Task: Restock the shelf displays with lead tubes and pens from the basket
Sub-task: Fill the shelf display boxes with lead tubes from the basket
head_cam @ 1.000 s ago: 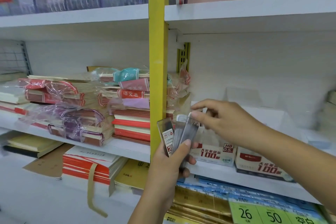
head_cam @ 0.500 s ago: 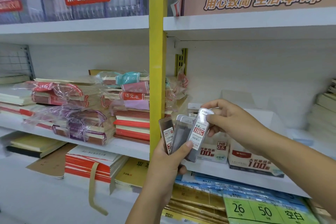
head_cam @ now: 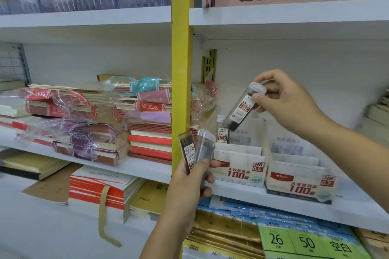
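Observation:
My left hand (head_cam: 190, 183) grips two clear lead tubes (head_cam: 196, 153) upright, in front of the yellow shelf post. My right hand (head_cam: 288, 99) pinches a third lead tube (head_cam: 242, 109) by its white cap; it hangs tilted above the white HB 0.5 display box (head_cam: 240, 168). One lead tube (head_cam: 222, 135) stands in the back left of that box. A second display box marked HB 0.7 (head_cam: 299, 183) sits to its right on the same white shelf (head_cam: 252, 194). The basket and pens are out of view.
A yellow post (head_cam: 181, 69) divides the shelving. Wrapped notebook stacks (head_cam: 84, 124) fill the left shelf. Flat paper packs with green 26 and 50 labels (head_cam: 294, 242) lie on the shelf below. Another shelf (head_cam: 273, 17) runs overhead.
My right hand has pulled one tube out of the bunch in my left hand and lifted it up and to the right, over the HB 0.5 box. The left hand stays put.

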A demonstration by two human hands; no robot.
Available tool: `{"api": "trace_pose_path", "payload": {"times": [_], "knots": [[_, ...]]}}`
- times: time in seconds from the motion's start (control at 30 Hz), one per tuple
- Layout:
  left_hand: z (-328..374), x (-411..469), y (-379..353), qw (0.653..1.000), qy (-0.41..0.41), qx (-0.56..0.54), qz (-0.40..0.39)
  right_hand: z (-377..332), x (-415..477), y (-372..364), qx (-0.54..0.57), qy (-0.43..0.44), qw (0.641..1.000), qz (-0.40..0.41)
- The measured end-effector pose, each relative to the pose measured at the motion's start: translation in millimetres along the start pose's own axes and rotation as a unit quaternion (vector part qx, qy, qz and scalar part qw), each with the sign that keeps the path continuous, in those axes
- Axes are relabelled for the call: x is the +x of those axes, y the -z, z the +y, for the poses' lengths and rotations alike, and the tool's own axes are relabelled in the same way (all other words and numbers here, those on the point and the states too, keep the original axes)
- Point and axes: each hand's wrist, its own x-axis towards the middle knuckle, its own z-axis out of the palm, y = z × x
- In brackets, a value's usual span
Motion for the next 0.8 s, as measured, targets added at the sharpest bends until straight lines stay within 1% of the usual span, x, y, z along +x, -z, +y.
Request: {"api": "trace_pose_path", "payload": {"times": [0.1, 0.23, 0.27, 0.37, 0.4, 0.43, 0.5, 0.53, 0.57, 0.6, 0.63, 0.7, 0.73, 0.8], "knots": [[-2.7, 2.3, -0.5, 1.0, -0.009, 0.008, 0.018, 6.2, 4.0, -18.3, -0.106, 0.029, 0.993, -0.046], [-3.1, 3.3, 1.9, 1.0, -0.02, 0.0, 0.019, 13.5, 8.5, -41.8, -0.22, 0.089, 0.967, -0.089], [-2.4, 3.1, 2.6, 1.0, -0.021, 0.002, 0.016, 16.0, 10.6, -46.1, -0.231, 0.09, 0.964, -0.098], [-2.1, 3.0, 4.7, 1.0, -0.027, 0.002, 0.008, 22.5, 16.2, -54.4, -0.226, 0.046, 0.966, -0.116], [-2.9, 3.3, 5.7, 1.0, -0.03, 0.0, 0.007, 24.5, 17.6, -55.9, -0.244, 0.042, 0.962, -0.118], [-3.6, 3.9, 6.9, 0.999, -0.033, -0.001, 0.004, 26.8, 18.9, -56.7, -0.283, 0.05, 0.951, -0.116], [-4.2, 4.4, 8.7, 0.999, -0.036, -0.011, 0.0, 29.7, 18.4, -57.4, -0.378, 0.069, 0.917, -0.109], [-3.7, 4.2, 9.1, 0.999, -0.035, -0.015, -0.004, 29.8, 16.5, -56.7, -0.413, 0.071, 0.901, -0.109], [-3.1, 3.8, 9.5, 0.999, -0.034, -0.017, -0.009, 28.9, 13.9, -55.5, -0.428, 0.075, 0.895, -0.104], [-2.6, 3.3, 9.5, 0.999, -0.033, -0.02, -0.013, 26.6, 10.4, -53.7, -0.421, 0.08, 0.898, -0.097], [-2.0, 2.7, 9.1, 0.999, -0.033, -0.024, -0.017, 22.0, 4.7, -51.0, -0.384, 0.078, 0.916, -0.086], [-1.2, 1.6, 7.7, 0.999, -0.037, -0.03, -0.024, 9.6, -9.6, -46.3, -0.244, 0.053, 0.964, -0.088], [-0.8, 1.0, 6.6, 0.998, -0.041, -0.029, -0.03, 2.5, -17.5, -44.6, -0.172, 0.03, 0.979, -0.11], [-0.3, -0.6, 3.4, 0.997, -0.049, -0.021, -0.046, -9.2, -33.7, -44.6, -0.071, -0.022, 0.983, -0.17]]}}
